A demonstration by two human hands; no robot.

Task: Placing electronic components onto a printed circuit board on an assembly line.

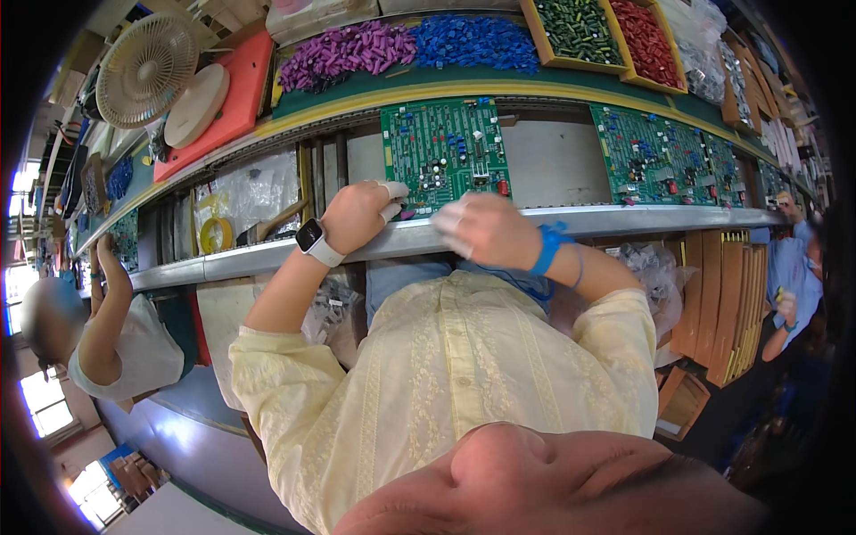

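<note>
The green circuit board (439, 147) lies flat, face up, in the line's track straight in front of the person, its near edge by the silver rail (580, 217), which probably supports it and leaves the crowded upper face reachable. The left hand (353, 217) rests at the board's near left corner, fingers curled and close together with white covers on the tips, perhaps to steady it; a small purple piece (407, 214) shows just beside them, though whether they pinch it I cannot tell. The right hand (486, 230) is over the near right edge, its white-covered fingers bunched and blurred, so I cannot tell if they hold anything. To the right, more circuit boards (664, 156) sit in the same track. Beyond it, loose purple parts (348, 53) and blue parts (477, 43) are heaped on the green ledge, beside boxes of green parts (578, 31) and red parts (644, 40), likely kept apart by colour so each kind is easy to pick out. A fan (147, 69) stands farther left, and a co-worker (134, 348) sits beyond the left arm.
</note>
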